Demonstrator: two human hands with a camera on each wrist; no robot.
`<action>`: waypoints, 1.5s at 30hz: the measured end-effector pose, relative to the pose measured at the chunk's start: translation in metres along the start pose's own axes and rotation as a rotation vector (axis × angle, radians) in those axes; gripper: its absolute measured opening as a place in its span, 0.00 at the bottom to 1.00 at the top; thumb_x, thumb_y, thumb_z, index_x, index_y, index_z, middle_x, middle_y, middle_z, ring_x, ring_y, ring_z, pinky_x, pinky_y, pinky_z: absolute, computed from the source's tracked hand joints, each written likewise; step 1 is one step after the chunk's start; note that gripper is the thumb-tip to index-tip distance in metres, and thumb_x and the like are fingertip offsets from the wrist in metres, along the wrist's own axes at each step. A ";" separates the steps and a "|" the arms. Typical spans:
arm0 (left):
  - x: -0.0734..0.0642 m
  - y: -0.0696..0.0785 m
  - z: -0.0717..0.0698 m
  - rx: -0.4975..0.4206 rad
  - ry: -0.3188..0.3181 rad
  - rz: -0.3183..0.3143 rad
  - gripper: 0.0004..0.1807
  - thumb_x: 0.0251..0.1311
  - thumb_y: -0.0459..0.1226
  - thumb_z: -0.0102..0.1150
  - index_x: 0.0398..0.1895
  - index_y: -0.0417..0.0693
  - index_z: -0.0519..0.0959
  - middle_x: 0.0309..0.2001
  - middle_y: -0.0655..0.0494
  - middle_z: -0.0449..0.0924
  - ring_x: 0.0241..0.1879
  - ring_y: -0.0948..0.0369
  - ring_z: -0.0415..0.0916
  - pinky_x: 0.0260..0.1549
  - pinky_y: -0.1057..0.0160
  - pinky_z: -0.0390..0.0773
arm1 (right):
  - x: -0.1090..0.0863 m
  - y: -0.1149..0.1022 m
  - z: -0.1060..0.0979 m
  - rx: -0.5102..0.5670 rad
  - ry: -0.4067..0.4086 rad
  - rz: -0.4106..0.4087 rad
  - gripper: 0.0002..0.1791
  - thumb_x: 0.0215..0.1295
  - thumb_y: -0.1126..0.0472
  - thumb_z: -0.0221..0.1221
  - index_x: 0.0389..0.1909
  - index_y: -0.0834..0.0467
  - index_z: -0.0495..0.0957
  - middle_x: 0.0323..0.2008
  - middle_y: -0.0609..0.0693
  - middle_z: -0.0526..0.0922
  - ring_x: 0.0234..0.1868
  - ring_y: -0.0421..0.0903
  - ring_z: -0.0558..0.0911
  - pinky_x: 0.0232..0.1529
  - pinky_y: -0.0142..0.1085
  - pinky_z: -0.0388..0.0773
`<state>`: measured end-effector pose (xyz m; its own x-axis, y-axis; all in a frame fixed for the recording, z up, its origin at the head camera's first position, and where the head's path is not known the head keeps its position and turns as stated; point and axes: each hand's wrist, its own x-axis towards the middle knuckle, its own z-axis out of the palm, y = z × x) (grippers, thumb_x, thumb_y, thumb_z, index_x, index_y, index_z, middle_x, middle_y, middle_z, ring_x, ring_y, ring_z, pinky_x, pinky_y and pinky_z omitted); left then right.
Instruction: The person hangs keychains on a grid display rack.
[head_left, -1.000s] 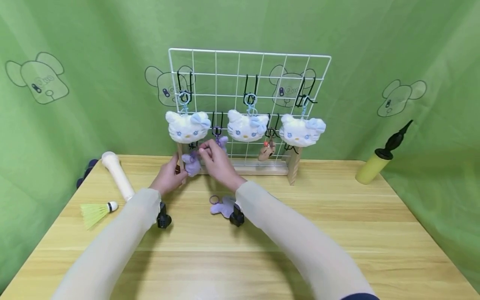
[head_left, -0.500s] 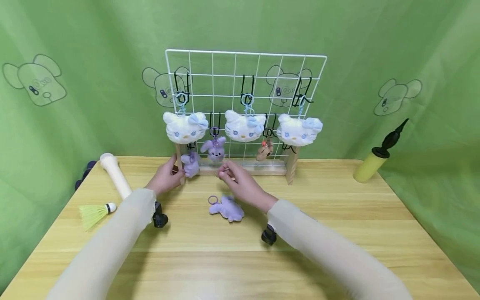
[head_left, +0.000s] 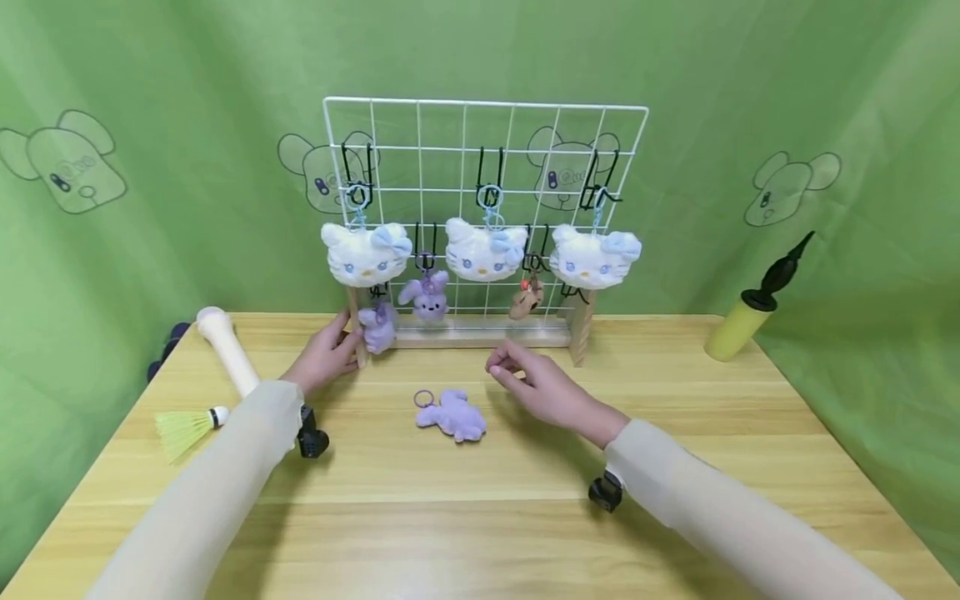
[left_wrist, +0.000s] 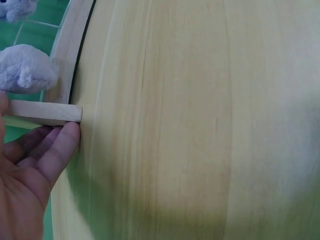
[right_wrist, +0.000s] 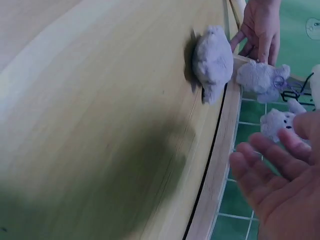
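My left hand [head_left: 324, 357] grips the left wooden foot [left_wrist: 47, 111] of a white wire grid rack [head_left: 465, 102], fingers on one side and thumb on the other. Right beside it, a purple plush rabbit keychain [head_left: 378, 328] hangs on a low hook. A second purple rabbit keychain [head_left: 427, 298] hangs a little higher, facing forward. A third purple rabbit keychain [head_left: 454, 415] lies face down on the table, its ring to the left. My right hand [head_left: 551, 390] hovers to the right of that one, fingers loosely bent and holding nothing.
White plush cat-head keychains [head_left: 486, 252] hang along the rack's upper row. A brown plush keychain [head_left: 527, 298] hangs lower right. A white baton-like stick [head_left: 228, 352] and a yellow shuttlecock [head_left: 187, 427] lie left. A yellow hand pump [head_left: 738, 329] stands at the right edge.
My right hand has drawn away from the hanging rabbits, moving right and toward me, uncovering the rabbit on the table. My left hand keeps its grip on the rack's foot.
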<state>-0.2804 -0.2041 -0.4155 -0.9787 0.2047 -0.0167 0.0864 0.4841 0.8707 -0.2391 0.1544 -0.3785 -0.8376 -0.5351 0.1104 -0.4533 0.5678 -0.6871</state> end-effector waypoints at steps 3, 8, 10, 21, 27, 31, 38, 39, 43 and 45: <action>0.000 -0.001 0.001 -0.010 0.001 -0.019 0.35 0.84 0.40 0.35 0.86 0.43 0.39 0.69 0.21 0.68 0.65 0.33 0.76 0.60 0.47 0.85 | -0.002 0.006 0.001 -0.039 -0.057 0.012 0.12 0.81 0.60 0.53 0.55 0.63 0.77 0.51 0.58 0.87 0.57 0.55 0.84 0.61 0.52 0.85; 0.000 0.000 0.002 0.007 0.001 -0.021 0.34 0.85 0.41 0.34 0.86 0.43 0.40 0.71 0.22 0.67 0.65 0.33 0.76 0.59 0.47 0.86 | 0.000 0.007 0.012 -0.058 -0.140 0.024 0.15 0.80 0.58 0.54 0.57 0.65 0.77 0.51 0.57 0.86 0.55 0.52 0.84 0.61 0.49 0.85; 0.001 0.000 0.003 0.007 0.001 -0.019 0.34 0.85 0.41 0.33 0.86 0.43 0.41 0.72 0.22 0.65 0.67 0.33 0.75 0.60 0.47 0.86 | 0.004 0.003 0.018 -0.055 -0.159 0.021 0.16 0.80 0.57 0.55 0.57 0.65 0.77 0.53 0.57 0.86 0.56 0.53 0.84 0.62 0.49 0.85; 0.002 0.002 0.007 -0.027 0.000 -0.033 0.34 0.85 0.41 0.32 0.86 0.43 0.39 0.76 0.23 0.60 0.70 0.32 0.70 0.63 0.46 0.83 | 0.022 -0.032 0.055 -0.400 -0.216 -0.031 0.29 0.74 0.42 0.62 0.61 0.62 0.78 0.52 0.56 0.83 0.47 0.48 0.76 0.43 0.39 0.78; 0.002 0.002 0.007 -0.033 -0.001 -0.039 0.34 0.85 0.42 0.32 0.86 0.44 0.38 0.77 0.24 0.57 0.71 0.32 0.69 0.63 0.47 0.83 | 0.032 -0.041 0.070 -0.555 -0.198 0.044 0.25 0.74 0.37 0.58 0.51 0.56 0.80 0.44 0.50 0.81 0.43 0.47 0.75 0.36 0.38 0.76; 0.000 0.001 0.005 -0.020 0.000 -0.055 0.34 0.85 0.44 0.31 0.86 0.45 0.38 0.79 0.25 0.55 0.71 0.32 0.69 0.63 0.47 0.83 | 0.040 -0.047 0.077 -0.626 -0.207 0.043 0.23 0.75 0.39 0.57 0.50 0.55 0.81 0.46 0.49 0.82 0.46 0.48 0.78 0.40 0.43 0.82; -0.002 -0.001 0.002 0.005 0.001 -0.054 0.35 0.85 0.46 0.31 0.86 0.45 0.37 0.80 0.27 0.52 0.72 0.32 0.68 0.62 0.48 0.83 | 0.046 -0.062 0.085 -0.663 -0.235 0.031 0.14 0.77 0.51 0.56 0.47 0.57 0.81 0.44 0.51 0.83 0.48 0.50 0.81 0.47 0.48 0.87; -0.002 -0.001 0.002 0.005 0.000 -0.051 0.35 0.85 0.46 0.30 0.86 0.44 0.37 0.80 0.26 0.52 0.72 0.32 0.68 0.62 0.48 0.83 | 0.046 -0.063 0.087 -0.674 -0.237 0.030 0.13 0.77 0.52 0.56 0.48 0.57 0.81 0.45 0.52 0.83 0.49 0.50 0.81 0.49 0.49 0.87; -0.002 0.000 0.003 0.011 0.004 -0.050 0.35 0.85 0.46 0.30 0.86 0.44 0.37 0.80 0.26 0.53 0.73 0.32 0.66 0.63 0.47 0.83 | 0.049 -0.066 0.092 -0.731 -0.248 0.001 0.11 0.77 0.57 0.56 0.50 0.58 0.82 0.46 0.52 0.84 0.50 0.50 0.83 0.49 0.46 0.88; -0.003 0.000 0.004 0.014 0.006 -0.050 0.35 0.85 0.46 0.30 0.86 0.44 0.37 0.79 0.26 0.53 0.73 0.32 0.66 0.63 0.47 0.82 | 0.050 -0.065 0.095 -0.759 -0.257 -0.027 0.11 0.77 0.58 0.56 0.51 0.58 0.82 0.47 0.53 0.84 0.50 0.49 0.83 0.49 0.43 0.89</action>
<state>-0.2772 -0.2012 -0.4174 -0.9830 0.1746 -0.0573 0.0396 0.5056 0.8619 -0.2225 0.0309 -0.3962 -0.7691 -0.6292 -0.1123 -0.6332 0.7740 -0.0001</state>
